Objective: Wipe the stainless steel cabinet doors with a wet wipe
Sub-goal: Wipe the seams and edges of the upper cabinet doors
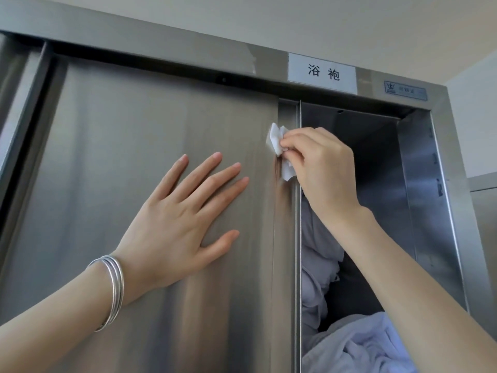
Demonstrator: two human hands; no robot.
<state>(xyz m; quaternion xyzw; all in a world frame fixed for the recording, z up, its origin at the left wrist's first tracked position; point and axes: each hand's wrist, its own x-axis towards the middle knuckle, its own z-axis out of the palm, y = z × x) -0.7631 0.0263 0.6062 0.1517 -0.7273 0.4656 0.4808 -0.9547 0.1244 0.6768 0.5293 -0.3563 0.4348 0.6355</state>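
Note:
A tall stainless steel cabinet door (121, 162) fills the left and middle of the head view. My left hand (185, 222) presses flat on it with the fingers spread, silver bangles on the wrist. My right hand (320, 168) pinches a crumpled white wet wipe (277, 142) against the door's right edge, high up near the top rail. Part of the wipe hangs down below the fingers.
To the right of the door the cabinet stands open (376, 184), with pale folded cloth (349, 343) piled inside. A white label with black characters (322, 72) sits on the top frame. Another steel panel (16, 84) is at far left; a wall is at right.

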